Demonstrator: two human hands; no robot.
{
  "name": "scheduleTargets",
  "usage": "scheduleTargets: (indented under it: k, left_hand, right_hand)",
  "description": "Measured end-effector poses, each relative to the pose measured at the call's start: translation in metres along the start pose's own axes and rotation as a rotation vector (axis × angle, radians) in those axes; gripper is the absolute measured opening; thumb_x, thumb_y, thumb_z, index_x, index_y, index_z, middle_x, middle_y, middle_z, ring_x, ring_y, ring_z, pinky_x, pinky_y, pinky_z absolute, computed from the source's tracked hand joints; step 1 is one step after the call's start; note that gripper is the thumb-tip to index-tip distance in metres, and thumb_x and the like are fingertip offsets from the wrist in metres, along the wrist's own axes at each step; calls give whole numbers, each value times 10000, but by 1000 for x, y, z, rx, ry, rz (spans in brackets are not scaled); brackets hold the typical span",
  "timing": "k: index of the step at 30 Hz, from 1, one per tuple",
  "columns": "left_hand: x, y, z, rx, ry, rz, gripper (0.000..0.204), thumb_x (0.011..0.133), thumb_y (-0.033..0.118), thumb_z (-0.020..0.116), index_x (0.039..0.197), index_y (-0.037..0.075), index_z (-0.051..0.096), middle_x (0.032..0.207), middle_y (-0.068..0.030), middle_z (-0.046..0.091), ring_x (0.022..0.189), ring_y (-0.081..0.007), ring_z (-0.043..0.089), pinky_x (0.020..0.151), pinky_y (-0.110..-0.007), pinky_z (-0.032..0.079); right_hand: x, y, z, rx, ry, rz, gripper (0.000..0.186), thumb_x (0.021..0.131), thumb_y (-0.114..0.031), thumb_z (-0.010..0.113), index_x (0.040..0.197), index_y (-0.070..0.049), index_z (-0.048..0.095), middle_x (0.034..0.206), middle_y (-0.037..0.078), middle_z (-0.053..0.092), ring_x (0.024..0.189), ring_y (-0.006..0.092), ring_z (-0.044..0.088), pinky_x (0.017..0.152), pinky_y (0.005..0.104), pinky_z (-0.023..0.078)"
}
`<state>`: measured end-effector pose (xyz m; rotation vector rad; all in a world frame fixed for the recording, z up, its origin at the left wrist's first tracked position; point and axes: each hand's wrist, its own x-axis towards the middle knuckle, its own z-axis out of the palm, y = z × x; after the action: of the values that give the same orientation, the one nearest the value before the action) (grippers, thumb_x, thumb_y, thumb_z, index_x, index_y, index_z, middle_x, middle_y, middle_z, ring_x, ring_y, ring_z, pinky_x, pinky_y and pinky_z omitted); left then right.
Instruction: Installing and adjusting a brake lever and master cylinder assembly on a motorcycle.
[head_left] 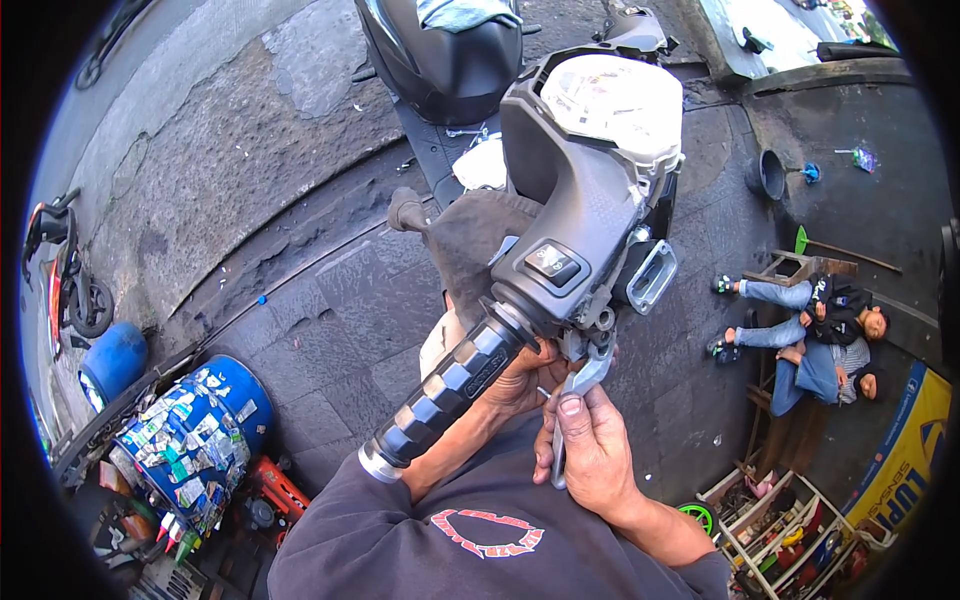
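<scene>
Right hand [592, 450] holds 1 lever [594, 372]; left hand [522, 386] — partly hidden — alongside.

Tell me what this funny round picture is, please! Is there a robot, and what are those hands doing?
No robot here, just a person with two bare hands. A wide camera worn on their head looks down, so straight things seem to bend and the corners go black.

The person's right hand has its fingers and thumb around a silver metal lever. The left hand is partly hidden behind a black, ridged handlebar grip, so I can't tell what it holds. The grip joins a dark grey plastic handlebar cover, part of a scooter.

Underneath is dark grey paved ground. A big blue barrel covered in labels is over on the left.
</scene>
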<state>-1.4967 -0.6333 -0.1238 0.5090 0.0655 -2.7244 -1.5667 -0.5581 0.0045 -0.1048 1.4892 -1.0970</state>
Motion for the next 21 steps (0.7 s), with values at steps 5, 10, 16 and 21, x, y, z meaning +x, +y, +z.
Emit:
scheduleTargets:
  k: [5, 10, 16, 21]
  left_hand:
    - [7, 3, 7, -24, -99, -6, 746, 730, 294, 841, 1310, -1, 477, 1155, -214, 627, 1106, -381, 619, 1021, -538, 470]
    - [7, 2, 7, -33, -99, 53, 688, 774, 230, 798, 1330, -3, 466, 1191, -227, 618, 1157, -388, 590, 1018, -535, 464]
    - [8, 9, 15, 67, -154, 130, 678, 782, 216, 794, 1347, 31, 469, 1273, -141, 586, 1181, -310, 581, 1068, -509, 418]
    - [5, 5, 14, 196, -26, 283, 538, 906, 271, 657, 1366, 75, 459, 1259, -134, 592, 1148, -288, 587, 964, -512, 477]
  right_hand:
    - [1, 2, -3, -63, 18, -41, 349, 1024, -371, 450, 1004, -22, 452, 812, 47, 466, 555, 116, 550, 453, 274, 506]
    - [1, 9, -3, 33, 86, -88, 327, 1028, -371, 436, 992, -46, 434, 769, 51, 471, 532, 120, 535, 432, 269, 485]
    - [31, 7, -28, 165, 257, -275, 198, 993, -224, 516, 1029, -42, 446, 571, 20, 429, 408, 87, 391, 351, 238, 356]
    - [55, 1, -44, 225, 126, -314, 247, 963, -206, 609, 1033, 25, 556, 645, 35, 531, 464, 62, 454, 395, 216, 404]
